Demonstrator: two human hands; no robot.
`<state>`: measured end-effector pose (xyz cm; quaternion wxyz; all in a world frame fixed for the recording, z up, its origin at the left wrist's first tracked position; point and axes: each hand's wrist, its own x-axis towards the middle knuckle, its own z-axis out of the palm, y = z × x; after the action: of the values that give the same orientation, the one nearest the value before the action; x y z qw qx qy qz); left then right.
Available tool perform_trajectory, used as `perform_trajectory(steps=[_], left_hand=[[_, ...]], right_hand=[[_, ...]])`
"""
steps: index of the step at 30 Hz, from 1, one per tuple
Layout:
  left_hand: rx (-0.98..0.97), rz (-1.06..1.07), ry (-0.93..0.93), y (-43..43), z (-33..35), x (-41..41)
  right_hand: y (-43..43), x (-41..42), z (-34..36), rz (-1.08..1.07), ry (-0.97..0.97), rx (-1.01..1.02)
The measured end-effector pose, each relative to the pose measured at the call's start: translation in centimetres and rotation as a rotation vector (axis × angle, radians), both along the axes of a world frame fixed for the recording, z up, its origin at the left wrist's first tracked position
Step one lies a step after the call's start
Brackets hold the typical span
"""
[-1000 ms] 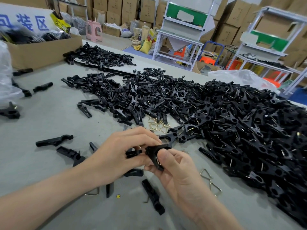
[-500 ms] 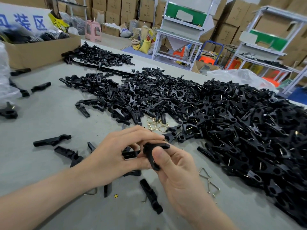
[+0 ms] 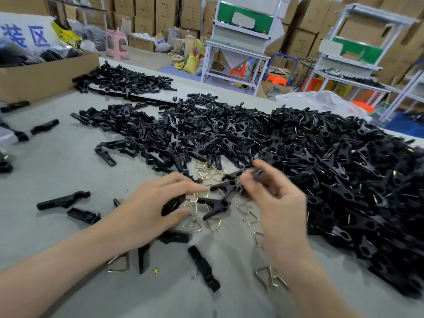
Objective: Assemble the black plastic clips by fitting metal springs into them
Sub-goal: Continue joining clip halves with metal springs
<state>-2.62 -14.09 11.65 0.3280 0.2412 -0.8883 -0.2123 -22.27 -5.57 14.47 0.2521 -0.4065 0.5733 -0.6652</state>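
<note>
Left hand (image 3: 156,203) is seen low over the grey table (image 3: 57,161), palm down, fingers curled, with a black clip half (image 3: 172,205) gripped between thumb and fingers. Right hand (image 3: 277,203) is raised just beside it, motion-blurred, fingers bent; a dark piece (image 3: 258,174) is seen at the fingertips, but it cannot be told whether it is pinched or only lies behind. Two assembled clips (image 3: 223,188) are lying on the table between the hands, one just below the other, with their tips pointed left. Gold springs (image 3: 207,171) are scattered above them at the pile's edge, and more gold springs (image 3: 195,223) are spread below the left fingers. The main pile of black clips (image 3: 332,175) is heaped across the right side of the table and reaches back to centre. A second, smaller heap (image 3: 124,80) is seen further back on the left. Loose clip halves are lying on the near left: one long (image 3: 63,200), one shorter (image 3: 83,215), and one (image 3: 203,268) between the forearms. Silver springs (image 3: 270,277) are lying by the right wrist, and another (image 3: 119,262) is partly hidden under the left forearm. A cardboard box (image 3: 46,74) is set at the table's far left, and a clear plastic bag (image 3: 321,103) is seen behind the pile.
</note>
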Motion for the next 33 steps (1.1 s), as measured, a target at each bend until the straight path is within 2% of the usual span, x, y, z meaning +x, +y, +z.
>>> perform_trajectory(steps=[3,6,8,10,12,15,18,24,27,30,33], left_hand=[[0.030,0.022,0.068,-0.3,0.5,0.2],[0.110,0.003,0.167,-0.4,0.8,0.2],[0.213,-0.030,0.246,-0.4,1.0,0.2],[0.295,-0.087,0.324,-0.2,1.1,0.2],[0.354,-0.123,0.374,0.1,1.2,0.1],[0.376,-0.159,0.413,0.8,1.4,-0.1],[0.240,-0.164,0.403,1.6,1.7,-0.3],[0.229,-0.201,0.421,2.3,1.9,-0.5],[0.363,-0.221,0.484,2.3,1.9,-0.3],[0.436,-0.244,0.505,2.2,2.1,-0.2],[0.363,-0.134,0.462,1.8,2.5,0.0]], right_hand=[[-0.5,-3.7,0.6,-0.396,0.192,0.069],[-0.6,-4.3,0.1,-0.512,0.393,0.230],[-0.5,-2.7,-0.5,-0.399,0.515,0.108],[-0.2,-0.2,-1.0,-0.119,0.599,-0.057],[0.2,2.2,-1.6,0.177,0.603,-0.030],[0.5,4.0,-2.3,0.408,0.393,0.068],[0.8,3.9,-2.1,0.504,0.189,0.067],[0.8,4.1,-1.9,0.520,0.046,0.086],[0.7,3.5,-1.6,0.510,0.035,0.068],[0.6,3.3,-1.8,0.464,0.117,0.041],[0.7,2.8,-1.3,0.264,0.376,-0.013]])
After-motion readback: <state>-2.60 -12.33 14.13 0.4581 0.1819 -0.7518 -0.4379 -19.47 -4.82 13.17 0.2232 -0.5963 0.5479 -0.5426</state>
